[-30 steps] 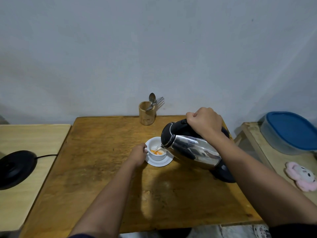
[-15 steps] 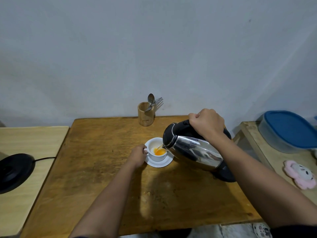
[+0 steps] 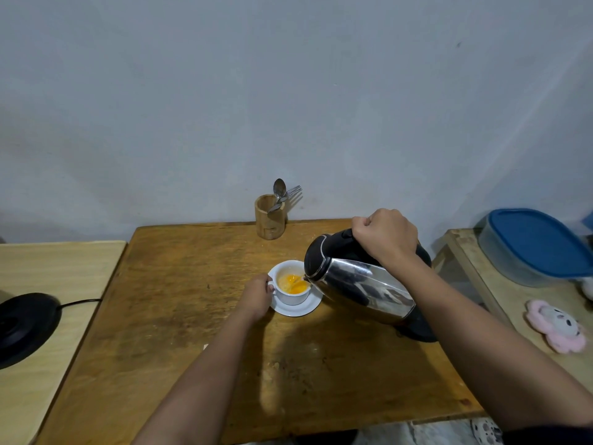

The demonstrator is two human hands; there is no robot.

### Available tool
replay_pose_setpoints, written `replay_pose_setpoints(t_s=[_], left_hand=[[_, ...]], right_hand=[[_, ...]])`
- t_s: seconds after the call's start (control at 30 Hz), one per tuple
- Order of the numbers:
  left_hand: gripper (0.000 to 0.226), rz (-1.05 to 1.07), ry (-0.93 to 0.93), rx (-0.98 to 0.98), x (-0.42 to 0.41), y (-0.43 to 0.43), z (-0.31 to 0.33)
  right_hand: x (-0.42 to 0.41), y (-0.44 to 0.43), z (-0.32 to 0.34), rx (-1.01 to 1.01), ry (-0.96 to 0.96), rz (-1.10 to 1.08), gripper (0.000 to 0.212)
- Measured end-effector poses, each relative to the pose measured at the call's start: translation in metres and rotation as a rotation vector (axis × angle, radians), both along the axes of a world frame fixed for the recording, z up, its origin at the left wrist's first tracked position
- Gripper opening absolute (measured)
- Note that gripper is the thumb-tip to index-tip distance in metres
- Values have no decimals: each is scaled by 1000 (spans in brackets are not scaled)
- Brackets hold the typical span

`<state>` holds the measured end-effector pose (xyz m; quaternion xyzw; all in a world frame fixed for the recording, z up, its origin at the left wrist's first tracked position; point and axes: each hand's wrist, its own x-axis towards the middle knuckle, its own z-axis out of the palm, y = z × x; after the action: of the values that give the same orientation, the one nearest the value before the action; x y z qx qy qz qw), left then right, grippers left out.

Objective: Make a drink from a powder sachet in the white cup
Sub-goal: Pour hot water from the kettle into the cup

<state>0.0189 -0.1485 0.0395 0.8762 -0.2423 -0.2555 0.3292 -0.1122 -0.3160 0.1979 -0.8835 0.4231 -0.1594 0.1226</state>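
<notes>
Pouring from the tilted kettle (image 3: 359, 284), the right hand (image 3: 385, 237) stays fisted on its handle while the left hand (image 3: 258, 292) pinches the handle of the cup (image 3: 293, 297) at frame centre, where orange liquid has spread, so the powder is likely dissolving.

The cup (image 3: 292, 292) and saucer (image 3: 298, 309) are showing white, with orange and pale yellow liquid swirling inside. The kettle (image 3: 362, 285) is gleaming silver with black trim over a stained brown worktop (image 3: 192, 316). A blue lid (image 3: 539, 242) and a pink toy (image 3: 556, 326) are sitting beside a black base (image 3: 25, 326).
</notes>
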Motion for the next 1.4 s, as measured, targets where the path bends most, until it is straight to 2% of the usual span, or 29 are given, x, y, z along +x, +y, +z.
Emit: replay_pose_setpoints(t_s=[1.4], left_hand=[[35,-17,15,135,-5,-9,8]], right_hand=[[-2,-5,-2,-28,7,17,44]])
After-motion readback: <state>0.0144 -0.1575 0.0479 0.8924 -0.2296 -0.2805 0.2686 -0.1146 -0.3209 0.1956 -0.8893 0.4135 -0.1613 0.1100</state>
